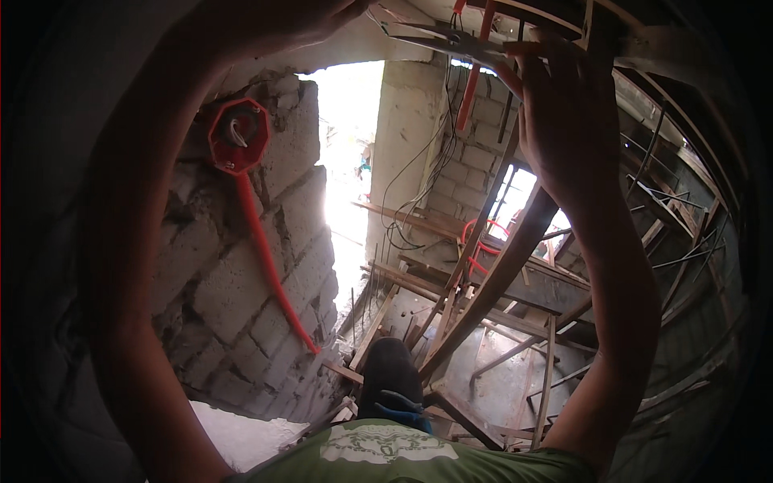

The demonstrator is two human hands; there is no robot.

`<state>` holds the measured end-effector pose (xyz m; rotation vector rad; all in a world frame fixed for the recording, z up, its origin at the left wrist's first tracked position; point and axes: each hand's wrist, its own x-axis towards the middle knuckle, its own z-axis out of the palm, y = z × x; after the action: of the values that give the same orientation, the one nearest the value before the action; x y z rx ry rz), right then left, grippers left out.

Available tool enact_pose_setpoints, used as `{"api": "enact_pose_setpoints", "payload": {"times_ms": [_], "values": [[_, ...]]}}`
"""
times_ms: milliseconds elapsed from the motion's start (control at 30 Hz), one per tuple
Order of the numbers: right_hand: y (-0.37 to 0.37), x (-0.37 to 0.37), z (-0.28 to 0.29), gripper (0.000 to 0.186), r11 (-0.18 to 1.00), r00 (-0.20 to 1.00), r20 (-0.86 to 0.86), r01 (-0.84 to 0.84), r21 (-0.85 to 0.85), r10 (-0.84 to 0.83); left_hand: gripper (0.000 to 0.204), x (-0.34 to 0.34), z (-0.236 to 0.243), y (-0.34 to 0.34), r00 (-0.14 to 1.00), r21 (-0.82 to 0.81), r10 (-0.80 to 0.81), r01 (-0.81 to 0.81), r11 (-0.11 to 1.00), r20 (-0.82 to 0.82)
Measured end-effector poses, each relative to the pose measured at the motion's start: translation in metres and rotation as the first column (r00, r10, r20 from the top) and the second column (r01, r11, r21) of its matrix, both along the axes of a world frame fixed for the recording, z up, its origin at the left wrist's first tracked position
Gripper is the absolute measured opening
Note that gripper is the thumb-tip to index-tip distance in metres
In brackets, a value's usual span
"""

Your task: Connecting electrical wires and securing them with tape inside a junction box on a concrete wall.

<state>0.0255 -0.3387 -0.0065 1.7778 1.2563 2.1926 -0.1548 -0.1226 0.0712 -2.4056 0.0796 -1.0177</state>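
Note:
My right hand, raised at the upper right, is closed round the handles of long-nose pliers. Their jaws point left and stand slightly apart. Close to the jaw tips are thin wires, beside the fingertips of my left hand. That hand is raised too, its fingers bent together and seemingly pinching a wire; the top edge cuts part of it off. An orange conduit hangs just below the pliers, with loose dark wires dangling to its left.
An orange octagonal junction box with white wire inside sits on the rough block wall, an orange flexible conduit running down from it. Wooden beams and planks cross below me. My dark-trousered leg shows underneath.

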Motion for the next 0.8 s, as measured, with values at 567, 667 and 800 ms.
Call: {"api": "enact_pose_setpoints", "payload": {"times_ms": [567, 667, 800], "values": [[0.037, -0.031, 0.010, 0.027, 0.998, 0.996, 0.075, -0.049, 0.047, 0.045, 0.016, -0.036, 0.005, 0.006, 0.986, 0.129, 0.169, -0.166, 0.978, -0.007], [0.025, -0.010, 0.003, 0.021, 0.992, 0.990, 0.083, 0.114, 0.052, -0.118, 0.016, 0.008, 0.002, 0.005, 0.987, 0.119, 0.143, -0.134, 0.984, -0.075], [0.029, -0.008, 0.007, 0.015, 1.000, 1.000, 0.018, -0.016, 0.008, 0.015, 0.017, -0.010, 0.007, 0.003, 0.990, 0.110, 0.111, -0.102, 0.989, -0.083]]}}
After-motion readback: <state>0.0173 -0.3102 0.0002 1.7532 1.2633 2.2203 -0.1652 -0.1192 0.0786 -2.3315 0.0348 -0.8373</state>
